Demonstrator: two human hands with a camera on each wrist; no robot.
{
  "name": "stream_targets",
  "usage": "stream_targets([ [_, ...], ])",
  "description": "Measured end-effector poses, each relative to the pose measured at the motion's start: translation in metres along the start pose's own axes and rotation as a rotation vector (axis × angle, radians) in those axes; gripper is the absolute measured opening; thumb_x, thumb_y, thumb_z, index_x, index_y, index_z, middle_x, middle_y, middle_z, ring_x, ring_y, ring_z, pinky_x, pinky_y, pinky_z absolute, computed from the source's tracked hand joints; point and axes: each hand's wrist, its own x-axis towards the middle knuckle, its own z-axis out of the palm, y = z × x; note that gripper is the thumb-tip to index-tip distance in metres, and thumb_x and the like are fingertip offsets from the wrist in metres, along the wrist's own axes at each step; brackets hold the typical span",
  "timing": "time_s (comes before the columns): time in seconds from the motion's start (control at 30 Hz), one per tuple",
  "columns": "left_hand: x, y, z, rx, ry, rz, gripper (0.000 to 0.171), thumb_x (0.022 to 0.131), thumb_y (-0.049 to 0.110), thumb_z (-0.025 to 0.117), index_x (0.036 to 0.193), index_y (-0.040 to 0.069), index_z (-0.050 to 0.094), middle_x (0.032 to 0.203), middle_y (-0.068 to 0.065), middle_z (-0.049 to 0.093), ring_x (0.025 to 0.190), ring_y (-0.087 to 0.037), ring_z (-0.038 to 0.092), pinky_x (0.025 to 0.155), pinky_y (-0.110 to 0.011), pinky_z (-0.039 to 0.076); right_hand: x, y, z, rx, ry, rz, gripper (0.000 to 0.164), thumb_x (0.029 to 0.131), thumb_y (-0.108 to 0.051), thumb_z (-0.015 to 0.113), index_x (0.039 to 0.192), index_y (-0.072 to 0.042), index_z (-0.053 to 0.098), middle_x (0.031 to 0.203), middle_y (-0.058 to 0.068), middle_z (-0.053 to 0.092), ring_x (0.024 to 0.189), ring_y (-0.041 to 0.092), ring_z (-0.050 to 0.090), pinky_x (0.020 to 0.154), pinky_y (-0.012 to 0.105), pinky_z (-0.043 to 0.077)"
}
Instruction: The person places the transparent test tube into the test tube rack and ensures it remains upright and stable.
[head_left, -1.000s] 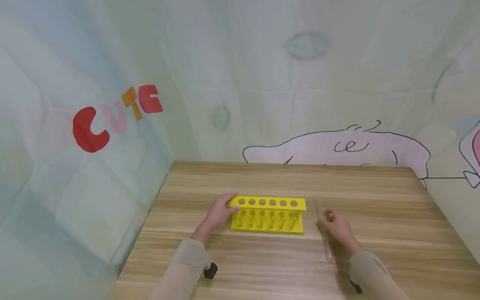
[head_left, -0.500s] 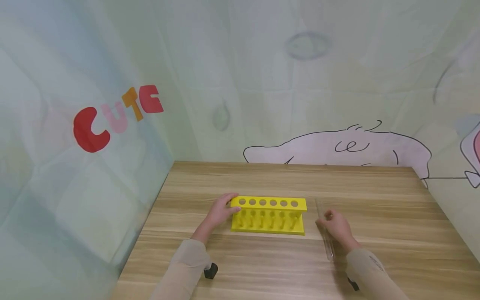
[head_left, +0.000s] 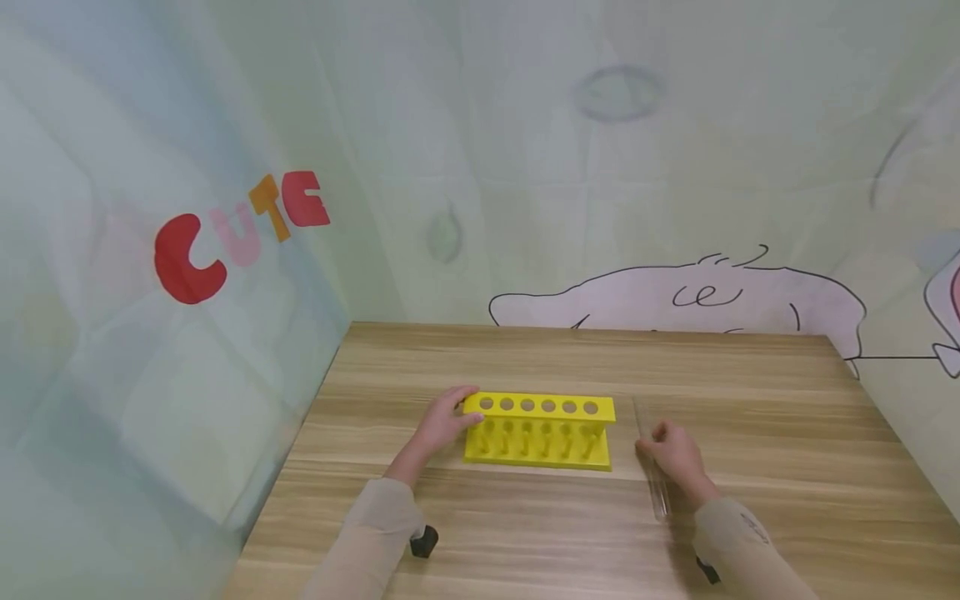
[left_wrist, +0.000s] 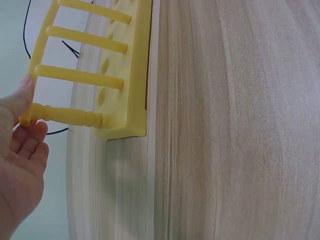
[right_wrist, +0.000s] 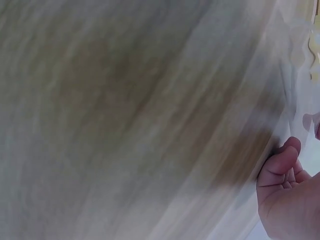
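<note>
A yellow test tube rack (head_left: 540, 416) stands upright on the table, with a row of holes in its top plate and pegs below. My left hand (head_left: 441, 421) grips the left end of that top plate, thumb on the near side. In the left wrist view, the thumb and curled fingers close round the end of the rack (left_wrist: 122, 112). To the right of the rack lies a clear glass test tube (head_left: 659, 498), pointing away from me. My right hand (head_left: 677, 457) pinches it near the middle with thumb and fingertips. The right wrist view shows the hand (right_wrist: 287, 195) with curled fingers.
The wood-grain table (head_left: 540, 542) ends at a printed cloth backdrop (head_left: 465, 167) behind and on the left. Black wrist devices (head_left: 423, 542) sit under both sleeves.
The right forearm has shifted slightly left, and the near end of the test tube has moved a little away from me. The left hand and rack stay in place.
</note>
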Motion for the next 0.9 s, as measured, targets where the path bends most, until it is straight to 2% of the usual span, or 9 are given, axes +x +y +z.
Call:
stream_targets([
  [0.17, -0.001, 0.001, 0.000, -0.003, 0.003, 0.001, 0.049, 0.081, 0.019, 0.063, 0.126, 0.007, 0.048, 0.131, -0.009, 0.046, 0.121, -0.027, 0.043, 0.100, -0.042, 0.038, -0.001, 0.004, -0.002, 0.021, 0.008, -0.037, 0.027, 0.077, -0.020, 0.063, 0.087, 0.001, 0.049, 0.073, 0.009, 0.052, 0.064, 0.017, 0.046, 0.048, 0.024, 0.038],
  [0.4, 0.000, 0.000, 0.000, -0.024, -0.002, -0.017, 0.049, 0.082, 0.019, 0.062, 0.127, 0.007, 0.047, 0.132, -0.009, 0.045, 0.122, -0.027, 0.041, 0.101, -0.043, 0.037, -0.002, 0.009, -0.005, 0.039, 0.002, -0.061, 0.029, 0.078, -0.023, 0.063, 0.087, 0.001, 0.049, 0.086, 0.018, 0.060, 0.068, 0.019, 0.052, 0.050, 0.024, 0.042],
  [0.6, -0.001, 0.001, -0.001, -0.029, -0.002, -0.031, 0.048, 0.082, 0.020, 0.062, 0.127, 0.009, 0.047, 0.132, -0.008, 0.045, 0.122, -0.027, 0.041, 0.101, -0.043, 0.036, -0.006, 0.006, -0.012, 0.056, 0.002, -0.079, 0.031, 0.082, -0.024, 0.060, 0.092, 0.003, 0.049, 0.087, 0.021, 0.061, 0.069, 0.019, 0.055, 0.052, 0.025, 0.044],
  [0.73, -0.002, 0.002, -0.002, -0.013, -0.006, -0.013, 0.049, 0.083, 0.024, 0.061, 0.127, 0.008, 0.047, 0.132, -0.010, 0.045, 0.122, -0.029, 0.041, 0.101, -0.045, 0.036, -0.007, -0.001, -0.019, 0.101, -0.002, -0.088, 0.033, 0.083, -0.023, 0.058, 0.096, 0.006, 0.048, 0.083, 0.019, 0.059, 0.065, 0.018, 0.054, 0.052, 0.026, 0.045],
  [0.9, -0.003, 0.004, -0.002, 0.032, -0.001, 0.002, 0.048, 0.083, 0.025, 0.060, 0.126, 0.008, 0.048, 0.130, -0.011, 0.046, 0.119, -0.030, 0.043, 0.098, -0.044, 0.038, -0.006, -0.009, -0.027, 0.171, -0.014, -0.084, 0.030, 0.085, -0.019, 0.055, 0.098, 0.007, 0.047, 0.074, 0.010, 0.054, 0.055, 0.013, 0.049, 0.049, 0.025, 0.044],
])
